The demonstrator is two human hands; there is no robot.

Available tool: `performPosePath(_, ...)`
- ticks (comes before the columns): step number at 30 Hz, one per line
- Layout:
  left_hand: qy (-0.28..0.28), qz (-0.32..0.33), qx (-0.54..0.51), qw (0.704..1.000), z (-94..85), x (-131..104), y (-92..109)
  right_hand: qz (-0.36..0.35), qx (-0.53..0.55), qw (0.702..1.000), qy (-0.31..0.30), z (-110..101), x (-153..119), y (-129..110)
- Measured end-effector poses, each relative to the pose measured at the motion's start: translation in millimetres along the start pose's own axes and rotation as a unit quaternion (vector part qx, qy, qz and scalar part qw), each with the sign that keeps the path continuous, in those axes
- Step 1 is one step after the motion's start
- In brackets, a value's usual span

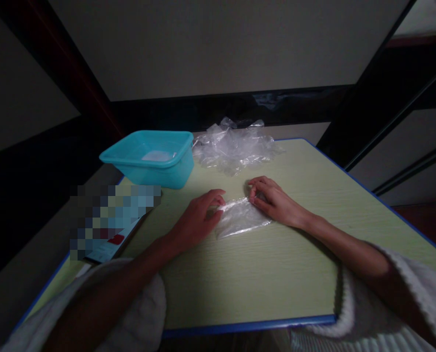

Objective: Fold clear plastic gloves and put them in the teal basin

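Observation:
A clear plastic bag [242, 216] lies on the table in front of me. At its upper right edge, the thumb and fingertips of my right hand [272, 199] are pinched together on the film. My left hand [202, 215] is at the bag's upper left corner, with thumb and fingers curved but apart. Whether its fingertips touch the film I cannot tell. Beyond both hands lies a loose heap of crumpled clear plastic bags [236, 146].
A turquoise plastic basin [183, 168] stands at the back left, with something whitish inside. Closer to me on the left is a device with a lit screen [105, 249], partly blurred out. The pale table [250, 283] has a blue edge, and a panel rises behind it.

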State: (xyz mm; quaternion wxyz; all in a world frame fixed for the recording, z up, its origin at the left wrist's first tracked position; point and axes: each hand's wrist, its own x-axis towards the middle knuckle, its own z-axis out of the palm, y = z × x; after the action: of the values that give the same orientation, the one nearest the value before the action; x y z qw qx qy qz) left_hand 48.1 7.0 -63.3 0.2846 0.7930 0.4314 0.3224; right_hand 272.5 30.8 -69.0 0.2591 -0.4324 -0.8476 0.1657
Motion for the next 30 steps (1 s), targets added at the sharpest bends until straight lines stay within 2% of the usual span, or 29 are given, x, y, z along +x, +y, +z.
performPosePath(6, -0.002, -0.005, 0.001, 1.000, 0.1, -0.2, 0.2, -0.018, -0.079, 0.996, 0.021, -5.6, -5.5, -14.5)
performPosePath(12, 0.003, -0.003, -0.009, 1.000, 0.9, -0.4, -0.6, -0.069, -0.161, 0.982, -0.069, -1.4, -20.0, -38.3)
performPosePath(19, 0.005, 0.003, -0.009, 1.000, 0.2, 0.4, -1.3, -0.049, -0.183, 0.978, -0.082, 10.4, -26.1, -27.6)
performPosePath(25, 0.011, -0.004, -0.019, 1.000, 1.2, 0.1, -1.1, -0.029, -0.172, 0.981, -0.081, 12.7, -27.7, -23.6)
performPosePath(30, 0.021, -0.018, -0.043, 0.999, 2.2, 0.3, -1.9, -0.014, -0.184, 0.977, -0.111, 11.4, -27.1, -24.3)
